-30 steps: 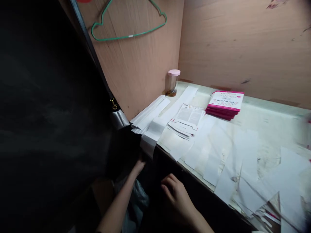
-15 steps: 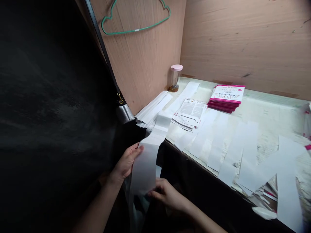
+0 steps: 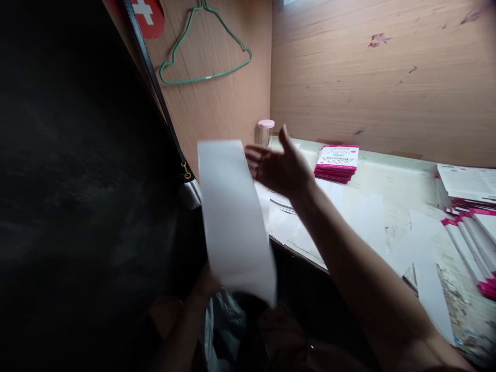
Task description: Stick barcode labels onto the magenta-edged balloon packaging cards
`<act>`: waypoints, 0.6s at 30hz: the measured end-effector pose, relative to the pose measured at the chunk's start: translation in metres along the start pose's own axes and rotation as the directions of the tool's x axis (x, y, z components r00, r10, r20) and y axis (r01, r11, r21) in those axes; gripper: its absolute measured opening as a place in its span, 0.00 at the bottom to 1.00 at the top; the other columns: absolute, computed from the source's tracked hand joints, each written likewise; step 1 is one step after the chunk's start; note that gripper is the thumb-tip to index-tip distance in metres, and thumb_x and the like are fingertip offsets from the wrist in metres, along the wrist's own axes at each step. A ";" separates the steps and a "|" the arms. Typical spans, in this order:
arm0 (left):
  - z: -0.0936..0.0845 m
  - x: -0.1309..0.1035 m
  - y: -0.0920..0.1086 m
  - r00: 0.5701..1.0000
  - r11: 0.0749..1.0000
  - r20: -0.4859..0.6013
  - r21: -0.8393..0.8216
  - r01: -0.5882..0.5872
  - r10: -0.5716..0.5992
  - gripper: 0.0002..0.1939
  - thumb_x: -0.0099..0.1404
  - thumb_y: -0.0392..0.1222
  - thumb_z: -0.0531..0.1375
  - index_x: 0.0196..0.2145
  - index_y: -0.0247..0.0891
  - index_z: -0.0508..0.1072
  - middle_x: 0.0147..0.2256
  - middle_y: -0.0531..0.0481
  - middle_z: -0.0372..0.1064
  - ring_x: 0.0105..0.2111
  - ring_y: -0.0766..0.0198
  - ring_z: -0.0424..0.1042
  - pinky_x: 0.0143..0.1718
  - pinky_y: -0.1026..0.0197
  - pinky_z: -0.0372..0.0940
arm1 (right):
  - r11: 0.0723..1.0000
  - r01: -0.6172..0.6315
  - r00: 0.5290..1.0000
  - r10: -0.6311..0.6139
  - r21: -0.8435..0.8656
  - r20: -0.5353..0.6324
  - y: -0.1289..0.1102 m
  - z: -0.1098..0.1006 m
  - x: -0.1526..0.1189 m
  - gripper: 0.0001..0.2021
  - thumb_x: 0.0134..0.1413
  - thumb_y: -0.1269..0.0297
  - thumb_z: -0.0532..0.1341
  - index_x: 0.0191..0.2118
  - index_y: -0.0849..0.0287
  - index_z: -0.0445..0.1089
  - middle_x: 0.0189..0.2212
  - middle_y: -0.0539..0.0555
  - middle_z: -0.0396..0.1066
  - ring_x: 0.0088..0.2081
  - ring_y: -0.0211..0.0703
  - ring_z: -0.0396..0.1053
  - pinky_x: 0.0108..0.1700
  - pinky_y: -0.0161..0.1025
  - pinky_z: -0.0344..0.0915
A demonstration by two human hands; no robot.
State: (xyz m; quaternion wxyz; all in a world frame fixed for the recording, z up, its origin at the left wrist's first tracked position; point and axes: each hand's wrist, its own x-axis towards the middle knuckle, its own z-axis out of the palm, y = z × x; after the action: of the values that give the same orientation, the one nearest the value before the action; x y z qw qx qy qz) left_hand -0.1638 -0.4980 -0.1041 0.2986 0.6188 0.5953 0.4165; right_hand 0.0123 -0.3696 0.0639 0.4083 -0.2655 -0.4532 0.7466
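Observation:
A wide white paper strip [image 3: 234, 217] stands up in front of me, its lower end slightly blurred and curled. My left hand [image 3: 210, 281] is at the strip's lower left edge and holds it from behind; the paper hides its fingers. Past the strip's upper right edge reaches my right hand [image 3: 277, 168], open, with thumb raised and fingers stretched toward the paper. Whether its fingertips touch the edge I cannot tell. Partly covered by that hand and the strip, printed sheets [image 3: 282, 203] lie on the table [image 3: 395, 175].
A stack of pink-and-white printed packs [image 3: 336, 164] sits toward the back, with more pink-edged packs [image 3: 470, 253] at the right. Paper strips [image 3: 430, 268] lie along the front. A pink-lidded jar [image 3: 265, 132] stands in the corner. A green hanger [image 3: 207, 77] and a strapped silver bag [image 3: 190, 195] hang left.
My right hand has left the strip's lower end, risen past its top and opened. The strip now stands upright. The view has shifted up and right, showing more packs.

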 end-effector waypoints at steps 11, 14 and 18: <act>-0.001 0.057 0.051 0.969 0.508 0.075 -0.840 0.188 -0.234 0.24 0.52 0.52 0.70 0.40 0.32 0.78 0.33 0.44 0.80 0.34 0.55 0.79 0.37 0.58 0.73 | 0.522 0.399 0.880 -0.448 -0.754 0.155 0.092 -0.038 -0.048 0.15 0.53 0.57 0.65 0.43 0.57 0.66 0.35 0.52 0.70 0.33 0.38 0.67 0.36 0.36 0.67; 0.003 0.068 0.064 0.978 0.552 0.089 -0.814 0.179 -0.187 0.24 0.52 0.52 0.70 0.41 0.30 0.78 0.32 0.44 0.80 0.35 0.52 0.79 0.39 0.55 0.73 | 0.285 0.429 0.755 -0.634 -0.857 0.168 0.106 -0.040 -0.064 0.11 0.58 0.65 0.62 0.47 0.55 0.68 0.33 0.53 0.70 0.35 0.40 0.66 0.39 0.40 0.67; 0.009 0.077 0.080 0.982 0.624 0.158 -0.758 0.187 -0.103 0.18 0.54 0.47 0.70 0.37 0.30 0.78 0.31 0.45 0.79 0.34 0.55 0.79 0.40 0.57 0.72 | 0.068 0.410 0.594 -0.777 -0.910 0.210 0.106 -0.049 -0.061 0.11 0.60 0.69 0.60 0.47 0.54 0.72 0.32 0.54 0.71 0.36 0.44 0.64 0.38 0.42 0.67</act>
State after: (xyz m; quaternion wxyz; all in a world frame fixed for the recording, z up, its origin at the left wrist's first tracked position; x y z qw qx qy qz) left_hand -0.1210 -0.4301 -0.0270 0.5952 0.4025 0.3933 0.5736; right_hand 0.0425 -0.4260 -0.0509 0.5353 -0.3466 -0.7670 0.0702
